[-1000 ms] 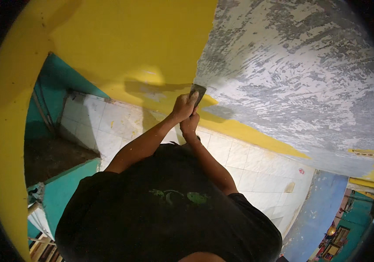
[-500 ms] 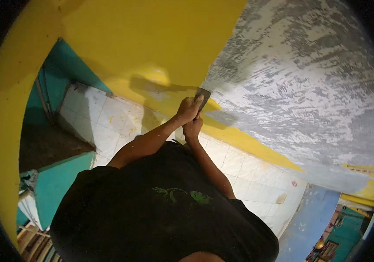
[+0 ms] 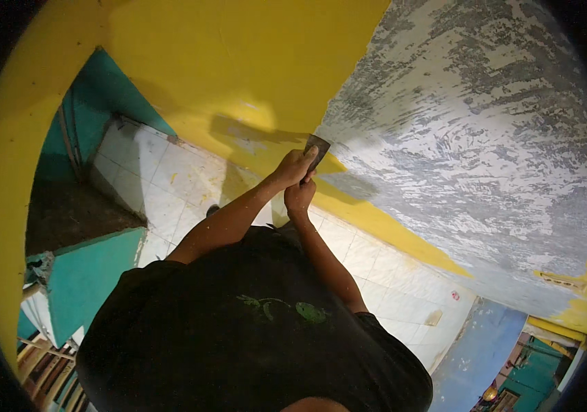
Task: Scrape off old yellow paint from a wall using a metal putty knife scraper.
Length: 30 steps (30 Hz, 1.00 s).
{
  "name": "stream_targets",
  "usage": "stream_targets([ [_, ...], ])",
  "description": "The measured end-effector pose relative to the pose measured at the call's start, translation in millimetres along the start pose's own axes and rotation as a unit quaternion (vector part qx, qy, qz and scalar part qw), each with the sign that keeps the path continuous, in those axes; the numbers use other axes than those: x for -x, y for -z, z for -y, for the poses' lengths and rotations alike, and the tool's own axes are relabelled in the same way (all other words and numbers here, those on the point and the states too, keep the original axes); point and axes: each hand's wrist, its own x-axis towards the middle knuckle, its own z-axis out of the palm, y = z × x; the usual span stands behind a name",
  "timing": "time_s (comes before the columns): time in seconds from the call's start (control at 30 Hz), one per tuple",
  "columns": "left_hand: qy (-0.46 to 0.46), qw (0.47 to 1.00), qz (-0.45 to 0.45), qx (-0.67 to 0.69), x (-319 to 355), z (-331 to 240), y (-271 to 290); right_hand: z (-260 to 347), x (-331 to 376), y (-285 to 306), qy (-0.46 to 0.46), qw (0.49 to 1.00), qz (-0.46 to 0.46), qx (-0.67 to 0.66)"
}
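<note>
Both my hands grip a scraper with a broad dark blade (image 3: pixel 319 145), its blade by the wall where yellow paint (image 3: pixel 238 62) meets a bared grey and white patch (image 3: pixel 465 130). My left hand (image 3: pixel 295 167) is closed high on the tool, its thumb lying along the blade. Just below, my right hand (image 3: pixel 299 197) wraps round the handle, which is mostly hidden by my fingers. Whether the blade's edge touches the wall cannot be made out. The shadow of hands and tool falls on the yellow paint to the left.
White floor tiles (image 3: pixel 369 257) with yellow flecks run along the wall's foot. At left stands a teal block (image 3: pixel 94 275) with a dark top (image 3: pixel 74 216), near wooden slats (image 3: pixel 50 374). A blue surface (image 3: pixel 482 350) and a doorway lie at lower right.
My view has shifted slightly, so the surroundings sit a little differently. Both hands keep their hold on the scraper, in nearly the same spot at the paint's edge.
</note>
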Motion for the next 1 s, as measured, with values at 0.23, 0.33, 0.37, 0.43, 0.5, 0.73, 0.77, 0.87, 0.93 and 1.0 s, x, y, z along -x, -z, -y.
stream_targets([
  [0.23, -0.027, 0.996, -0.035, -0.078, 2.0, -5.2, 0.0, 3.6, 2.4, -4.0, -0.018, 0.998, 0.007, -0.052],
  [0.33, -0.049, 0.994, -0.048, -0.09, 3.6, 0.0, 1.0, 9.8, 7.7, -5.4, -0.017, 0.998, -0.003, -0.062],
  [0.37, -0.066, 0.99, -0.06, -0.105, 2.7, 0.3, -3.1, 7.0, 7.2, -4.0, 0.006, 0.995, -0.018, -0.095],
  [0.43, -0.056, 0.991, -0.056, -0.112, 2.7, -0.3, -1.6, 1.7, 5.6, -5.4, 0.021, 0.996, -0.028, -0.076],
  [0.5, -0.044, 0.99, -0.053, -0.122, 4.3, 4.5, -2.3, -2.9, 9.0, -7.0, 0.035, 0.997, -0.037, -0.059],
  [0.73, -0.065, 0.981, -0.078, -0.167, 0.2, -10.0, -5.2, -2.1, -3.2, -3.5, 0.007, 1.0, -0.015, -0.014],
  [0.77, -0.059, 0.982, -0.071, -0.162, 1.6, -11.0, -6.2, -2.8, -2.8, -3.3, 0.005, 1.0, -0.015, -0.014],
  [0.87, -0.051, 0.981, -0.075, -0.171, 1.6, -3.8, -4.1, -7.9, -0.4, -7.0, 0.004, 0.998, -0.018, -0.068],
  [0.93, -0.053, 0.978, -0.087, -0.184, -0.7, 4.8, -2.0, -15.1, 3.6, -9.1, 0.055, 0.996, -0.066, -0.002],
  [1.0, -0.037, 0.985, -0.084, -0.144, 1.9, 8.8, -0.5, -12.8, 5.8, -10.4, 0.036, 0.997, -0.048, -0.044],
])
